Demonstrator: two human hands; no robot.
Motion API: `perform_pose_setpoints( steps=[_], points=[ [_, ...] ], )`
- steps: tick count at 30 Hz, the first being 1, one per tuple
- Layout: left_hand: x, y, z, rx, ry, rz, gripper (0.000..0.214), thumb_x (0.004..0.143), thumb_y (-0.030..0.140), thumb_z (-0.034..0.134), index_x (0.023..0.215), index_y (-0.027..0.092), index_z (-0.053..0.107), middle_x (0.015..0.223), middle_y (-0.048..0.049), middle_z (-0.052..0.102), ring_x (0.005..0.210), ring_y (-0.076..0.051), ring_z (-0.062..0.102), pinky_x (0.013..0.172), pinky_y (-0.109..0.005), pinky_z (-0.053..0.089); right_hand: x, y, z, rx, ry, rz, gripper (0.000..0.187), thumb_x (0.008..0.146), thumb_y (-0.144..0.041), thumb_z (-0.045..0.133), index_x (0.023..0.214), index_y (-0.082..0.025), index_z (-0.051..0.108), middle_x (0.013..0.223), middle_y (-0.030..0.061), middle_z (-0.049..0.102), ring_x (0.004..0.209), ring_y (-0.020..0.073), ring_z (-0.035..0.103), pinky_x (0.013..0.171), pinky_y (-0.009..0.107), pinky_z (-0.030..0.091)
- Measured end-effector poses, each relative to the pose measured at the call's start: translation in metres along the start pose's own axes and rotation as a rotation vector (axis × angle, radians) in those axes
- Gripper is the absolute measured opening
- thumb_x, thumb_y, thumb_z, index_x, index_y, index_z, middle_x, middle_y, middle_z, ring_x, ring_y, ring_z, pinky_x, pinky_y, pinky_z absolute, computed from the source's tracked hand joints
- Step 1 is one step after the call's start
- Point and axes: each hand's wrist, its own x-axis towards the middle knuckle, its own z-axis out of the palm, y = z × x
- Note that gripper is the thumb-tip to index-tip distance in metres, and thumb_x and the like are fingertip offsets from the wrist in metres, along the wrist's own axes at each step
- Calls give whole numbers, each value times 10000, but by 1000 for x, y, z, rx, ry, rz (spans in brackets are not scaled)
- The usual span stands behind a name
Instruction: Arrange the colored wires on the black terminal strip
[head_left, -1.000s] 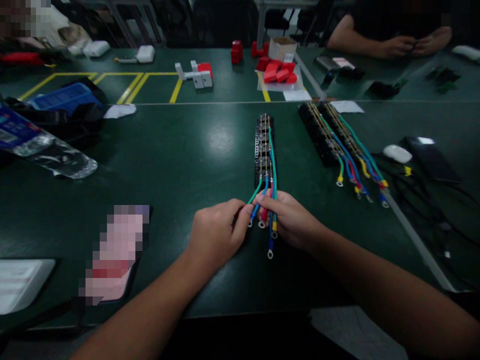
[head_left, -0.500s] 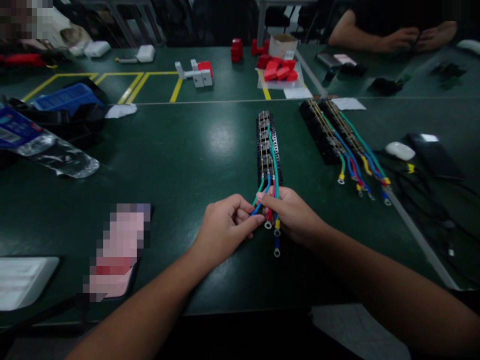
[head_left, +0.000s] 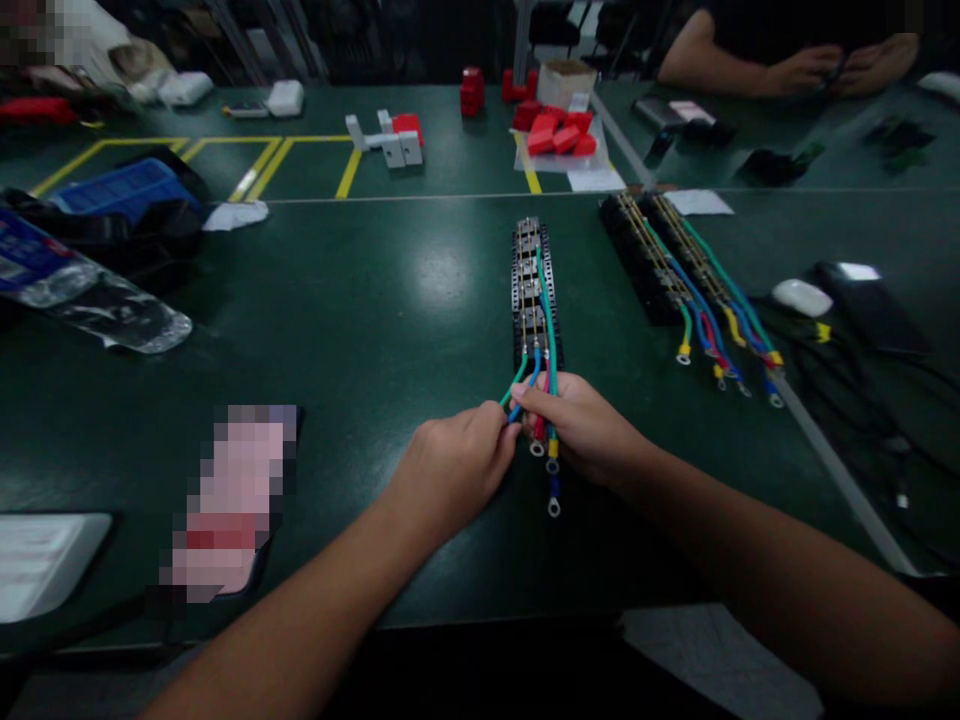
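A long black terminal strip [head_left: 530,290] with metal bars lies on the green table, its near end toward me. Green, blue and red wires run from it to my hands. My left hand [head_left: 454,460] is closed round the ends of a green wire [head_left: 513,381] and a blue wire [head_left: 534,370]; their tips are hidden in the fingers. My right hand [head_left: 589,425] pinches the wire bundle, thumb on top, just below the strip. Out of its grip hang ring terminals [head_left: 553,507] with red, yellow and blue sleeves.
Two more wired black strips [head_left: 649,260] lie to the right, beside a white mouse [head_left: 801,298] and black cables. At left are a phone [head_left: 240,500], a plastic bottle [head_left: 97,300] and a blue tray [head_left: 127,190]. Red parts [head_left: 559,132] lie farther back; another person's hands [head_left: 840,72] are across the table.
My left hand has closed its fingers further round the green and blue wires and turned its knuckles up. The green wire now bends more to the left. My right hand keeps its place.
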Motion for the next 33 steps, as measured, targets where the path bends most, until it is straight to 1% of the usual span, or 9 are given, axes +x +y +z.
perform_pose_setpoints(
  steps=[5, 10, 15, 19, 22, 28, 33],
  points=[
    [-3, 3, 0, -36, 39, 5, 142, 906, 299, 521, 835, 176, 517, 687, -4, 615, 584, -142, 585, 533, -262, 401, 0, 0, 0, -13, 28, -23, 244, 843, -350, 632, 721, -172, 518, 566, -52, 481, 477, 73, 424, 472, 216, 331],
    [-3, 3, 1, 16, 73, 10, 170, 931, 278, 481, 808, 171, 532, 662, -8, 625, 562, -146, 600, 514, -267, 394, 0, 2, -1, -18, 21, -32, 254, 846, -370, 629, 726, -172, 524, 567, -49, 490, 481, 76, 429, 474, 218, 336],
    [-2, 1, 3, 68, 54, 15, 245, 958, 262, 425, 761, 167, 533, 612, -7, 606, 505, -150, 585, 478, -283, 360, -1, -1, 0, -32, 18, -11, 252, 840, -378, 630, 739, -172, 526, 555, -47, 491, 467, 76, 423, 464, 213, 328],
    [0, 1, 2, 34, 20, -1, 266, 968, 269, 402, 764, 162, 536, 607, -7, 600, 492, -146, 573, 473, -282, 353, -1, -4, 0, -30, 9, 35, 237, 833, -357, 633, 736, -176, 516, 535, -51, 485, 452, 77, 419, 451, 211, 319],
    [0, 1, 1, -11, 16, -16, 228, 955, 272, 431, 796, 162, 550, 632, -6, 612, 529, -146, 590, 502, -276, 375, -1, -4, 0, -25, -17, 42, 230, 829, -341, 638, 729, -176, 513, 532, -53, 487, 453, 77, 421, 454, 211, 321],
    [-3, 2, 0, -69, 73, -49, 142, 903, 291, 522, 833, 172, 557, 684, -3, 636, 592, -142, 599, 537, -262, 390, -2, -3, 0, -20, -13, -19, 233, 830, -341, 635, 714, -175, 520, 546, -52, 495, 473, 79, 429, 473, 216, 335],
    [-3, 2, 0, -69, 48, -44, 154, 912, 289, 498, 842, 168, 562, 671, -8, 640, 572, -142, 599, 528, -261, 390, -2, -2, 1, -30, 9, -12, 229, 834, -343, 633, 725, -177, 520, 539, -54, 489, 463, 79, 419, 466, 218, 326]
  ],
)
